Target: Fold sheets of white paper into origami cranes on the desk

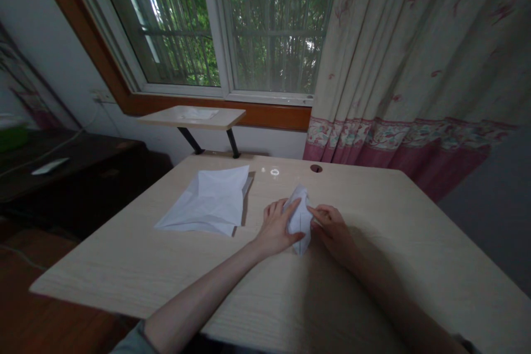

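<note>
A piece of white paper [300, 223], folded into a narrow shape with pointed ends and a centre crease, lies on the desk [265, 298] between my hands. My left hand [277, 228] holds it from the left, thumb and index finger reaching over its top face and the other fingers at its left edge. From the right, my right hand [332, 230] grips the paper's right edge, the index finger touching the upper part. The tips of my right thumb and lower fingers are partly hidden.
Left of my hands lies a stack of creased white paper sheets [215, 196]. A small raised shelf [191, 118] with paper on it stands at the back left. Near the back edge are a white ring [274, 172] and a round cable hole [316, 168]. Curtains [373, 138] hang behind.
</note>
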Motion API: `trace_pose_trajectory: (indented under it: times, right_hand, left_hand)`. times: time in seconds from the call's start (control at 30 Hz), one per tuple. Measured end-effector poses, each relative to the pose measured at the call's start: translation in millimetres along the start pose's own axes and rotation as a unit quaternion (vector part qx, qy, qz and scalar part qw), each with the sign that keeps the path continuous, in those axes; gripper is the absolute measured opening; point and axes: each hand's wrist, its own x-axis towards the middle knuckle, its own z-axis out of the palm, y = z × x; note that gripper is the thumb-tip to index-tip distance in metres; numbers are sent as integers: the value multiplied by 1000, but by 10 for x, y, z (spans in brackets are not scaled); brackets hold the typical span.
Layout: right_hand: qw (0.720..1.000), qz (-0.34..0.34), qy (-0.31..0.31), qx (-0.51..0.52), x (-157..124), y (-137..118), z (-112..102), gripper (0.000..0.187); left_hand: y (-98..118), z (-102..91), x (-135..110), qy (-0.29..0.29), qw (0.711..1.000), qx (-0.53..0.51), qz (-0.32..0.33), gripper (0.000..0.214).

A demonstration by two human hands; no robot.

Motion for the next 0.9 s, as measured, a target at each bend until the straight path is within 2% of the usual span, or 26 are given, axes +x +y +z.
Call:
trace_pose_trajectory:
  times: [0.1, 0.27, 0.37, 0.63, 0.9]
  right_hand:
    - [999, -25, -3, -27, -4, 32, 29, 41]
    - [995, -67, -24, -64, -11, 74, 66, 45]
    - [992, -74, -24, -104, -10, 93, 89, 44]
    - [983, -43, -59, -170, -20, 120, 152, 45]
    - [994, -47, -46, -90, -60, 229, 152, 48]
  left_hand:
    - [-5, -13, 3, 2, 1000, -27, -10, 86]
    - [-7, -44, 8, 14, 995, -96, -19, 57]
    - [7, -61, 9, 27, 992, -119, -29, 49]
    - [8, -39, -1, 46, 985, -159, -47, 42]
    - [-59, 24, -3, 93, 969, -221, -52, 45]
